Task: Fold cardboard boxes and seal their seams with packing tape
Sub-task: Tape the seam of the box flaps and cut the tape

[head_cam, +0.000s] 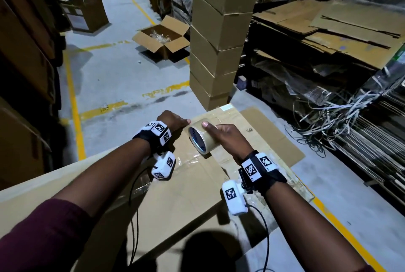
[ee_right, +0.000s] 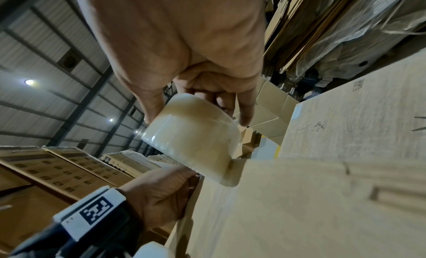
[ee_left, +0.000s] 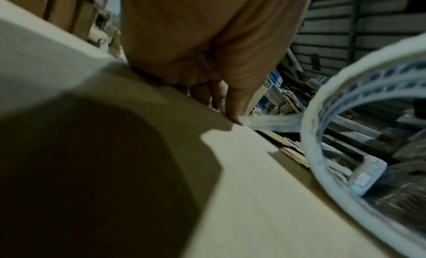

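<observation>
A large brown cardboard box (head_cam: pixel 186 195) lies in front of me, with clear tape shining along its top seam. My right hand (head_cam: pixel 228 138) grips a roll of tan packing tape (head_cam: pixel 201 138) just above the box's far end, thumb on top of the roll. My left hand (head_cam: pixel 173 121) sits at the far left edge beside the roll. In the left wrist view its straight fingers (ee_left: pixel 235 105) press the tape's loose end (ee_left: pixel 272 121) onto the box (ee_left: pixel 253 189), and the strip runs to the roll (ee_left: pixel 322 107). The right wrist view shows the roll (ee_right: pixel 193 139) held over the box (ee_right: pixel 299 207).
A tall stack of shut boxes (head_cam: pixel 219 37) stands just beyond the box. An open box (head_cam: pixel 162 41) sits on the floor behind it. Flat cardboard piles (head_cam: pixel 339 26) and tangled strapping (head_cam: pixel 341 114) fill the right side. A flat sheet (head_cam: pixel 274 138) lies on the floor.
</observation>
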Action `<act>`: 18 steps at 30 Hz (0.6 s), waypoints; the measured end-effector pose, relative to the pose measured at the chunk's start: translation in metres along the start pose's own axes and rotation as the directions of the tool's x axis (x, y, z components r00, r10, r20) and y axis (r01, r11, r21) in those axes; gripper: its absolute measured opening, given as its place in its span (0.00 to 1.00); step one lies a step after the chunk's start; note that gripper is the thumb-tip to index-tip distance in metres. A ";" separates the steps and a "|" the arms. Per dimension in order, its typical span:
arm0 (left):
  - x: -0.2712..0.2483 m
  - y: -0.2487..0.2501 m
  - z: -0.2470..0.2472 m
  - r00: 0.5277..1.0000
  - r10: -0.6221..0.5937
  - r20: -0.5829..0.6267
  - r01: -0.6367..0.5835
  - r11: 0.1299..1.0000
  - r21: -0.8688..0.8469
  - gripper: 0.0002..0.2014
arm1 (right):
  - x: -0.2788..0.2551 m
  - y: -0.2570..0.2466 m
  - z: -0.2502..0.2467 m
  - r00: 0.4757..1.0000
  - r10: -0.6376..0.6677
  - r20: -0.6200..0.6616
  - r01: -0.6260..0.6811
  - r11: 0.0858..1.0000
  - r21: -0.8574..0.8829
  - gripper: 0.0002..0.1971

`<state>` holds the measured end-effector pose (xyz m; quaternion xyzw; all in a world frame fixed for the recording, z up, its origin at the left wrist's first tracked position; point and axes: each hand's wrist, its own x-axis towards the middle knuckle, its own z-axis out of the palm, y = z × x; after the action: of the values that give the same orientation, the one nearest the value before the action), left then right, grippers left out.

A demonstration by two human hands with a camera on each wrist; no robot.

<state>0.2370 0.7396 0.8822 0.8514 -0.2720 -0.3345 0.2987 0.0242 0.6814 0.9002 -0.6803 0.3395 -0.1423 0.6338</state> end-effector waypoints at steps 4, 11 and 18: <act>0.004 -0.008 0.007 0.997 -0.028 -0.071 0.025 0.999 -0.047 0.19 | -0.005 0.005 0.003 1.000 -0.006 -0.006 0.006 1.000 -0.028 0.42; -0.011 -0.001 0.008 0.996 0.040 -0.082 -0.031 0.994 0.109 0.21 | -0.066 0.015 -0.016 0.994 -0.060 -0.089 0.063 0.997 0.035 0.29; -0.015 0.006 0.007 0.999 0.033 -0.038 -0.026 0.987 0.157 0.22 | -0.138 0.031 -0.050 0.995 0.013 -0.096 -0.018 0.999 -0.045 0.20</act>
<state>0.2206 0.7429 0.8884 0.8748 -0.3040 -0.2901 0.2413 -0.1166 0.7331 0.9111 -0.6844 0.3780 -0.1620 0.6020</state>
